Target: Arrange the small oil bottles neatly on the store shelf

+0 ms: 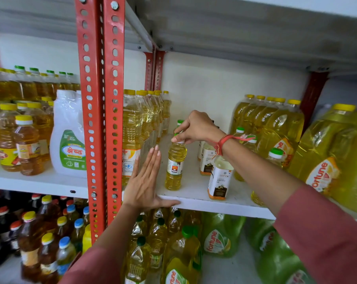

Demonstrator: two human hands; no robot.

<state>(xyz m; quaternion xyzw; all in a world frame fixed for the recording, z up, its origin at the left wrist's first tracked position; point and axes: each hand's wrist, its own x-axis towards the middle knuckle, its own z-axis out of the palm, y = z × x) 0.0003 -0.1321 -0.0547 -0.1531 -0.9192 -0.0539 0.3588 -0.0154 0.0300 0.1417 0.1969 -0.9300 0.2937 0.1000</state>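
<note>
A small yellow oil bottle [174, 165] with a green cap and a white label stands upright on the white shelf [194, 198], near its front. My right hand [196, 128] grips the bottle's cap from above. Another green-capped small bottle [180, 122] shows just behind that hand. My left hand [145, 181] is flat and open, fingers together, resting on the shelf's front edge to the left of the bottle, against a row of tall oil bottles [136, 130]. More small green-capped bottles [275, 157] stand to the right, under my right forearm.
Two white-labelled coconut oil bottles [219, 177] stand right of the held bottle. Large yellow oil jugs [325, 158] fill the shelf's right side. A red slotted upright [100, 111] divides the shelving. A white jug [69, 136] and amber bottles sit at left; more bottles fill the shelf below.
</note>
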